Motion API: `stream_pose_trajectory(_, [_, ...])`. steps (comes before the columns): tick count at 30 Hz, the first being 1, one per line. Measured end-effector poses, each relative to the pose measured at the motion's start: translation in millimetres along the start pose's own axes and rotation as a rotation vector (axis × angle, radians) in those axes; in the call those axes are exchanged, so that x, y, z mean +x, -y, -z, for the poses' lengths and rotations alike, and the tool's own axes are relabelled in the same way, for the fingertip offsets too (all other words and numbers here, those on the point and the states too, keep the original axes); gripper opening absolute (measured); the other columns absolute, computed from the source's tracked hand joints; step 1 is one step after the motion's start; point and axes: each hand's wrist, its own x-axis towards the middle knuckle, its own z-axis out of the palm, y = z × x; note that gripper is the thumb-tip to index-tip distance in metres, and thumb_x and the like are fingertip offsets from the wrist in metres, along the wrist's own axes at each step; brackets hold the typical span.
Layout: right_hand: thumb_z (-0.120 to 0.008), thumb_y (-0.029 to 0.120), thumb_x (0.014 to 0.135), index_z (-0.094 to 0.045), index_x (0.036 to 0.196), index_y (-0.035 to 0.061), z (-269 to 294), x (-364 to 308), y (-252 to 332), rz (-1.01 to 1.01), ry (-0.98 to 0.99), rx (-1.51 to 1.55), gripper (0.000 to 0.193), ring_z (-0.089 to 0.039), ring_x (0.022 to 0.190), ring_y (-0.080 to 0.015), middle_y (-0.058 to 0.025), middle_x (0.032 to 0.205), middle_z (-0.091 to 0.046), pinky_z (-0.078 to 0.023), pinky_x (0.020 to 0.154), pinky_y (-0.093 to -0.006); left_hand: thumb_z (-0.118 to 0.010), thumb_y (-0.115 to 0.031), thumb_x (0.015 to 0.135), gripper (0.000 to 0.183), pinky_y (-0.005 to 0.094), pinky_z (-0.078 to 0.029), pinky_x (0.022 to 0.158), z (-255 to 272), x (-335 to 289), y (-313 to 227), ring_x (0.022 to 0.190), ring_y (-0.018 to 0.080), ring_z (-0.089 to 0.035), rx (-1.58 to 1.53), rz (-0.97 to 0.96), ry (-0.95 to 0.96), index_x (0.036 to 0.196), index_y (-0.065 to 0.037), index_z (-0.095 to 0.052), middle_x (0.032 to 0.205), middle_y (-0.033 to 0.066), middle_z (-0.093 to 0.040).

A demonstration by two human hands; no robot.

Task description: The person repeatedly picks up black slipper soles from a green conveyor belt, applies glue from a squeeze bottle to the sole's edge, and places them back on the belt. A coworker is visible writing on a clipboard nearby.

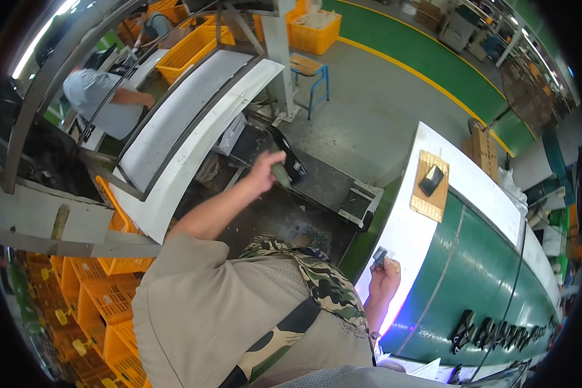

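Dark part (282, 173) sits clenched in left hand (265, 169) over the black tray (323, 184); right hand (385, 279) pinches a small clip (379, 256) by the bench (410, 226), neither set down.

small dark part (379, 257) too small to identify, co-worker (103, 103) partly hidden by frame

A green belt (478, 284) edged in white is seen, with orange crates (103, 304), a camouflage-patterned apron (317, 278) and a blue-legged stool (312, 76).
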Motion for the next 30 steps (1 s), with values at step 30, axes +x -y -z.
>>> stream_pose_trajectory(30, [-0.072,0.007,0.082,-0.053,0.083,0.0069,18,-15,-22,0.104,-0.286,-0.014,0.019,-0.059,0.062,-0.0159,-0.0065,0.075,-0.061,-0.046,0.053,-0.029,-0.072,-0.032,0.078,0.055,0.0464,-0.048,0.096,87,142,-139,0.112,0.0375,-0.06,2.143,-0.386,-0.623,0.123,-0.002,-0.062,0.124,0.02,-0.062])
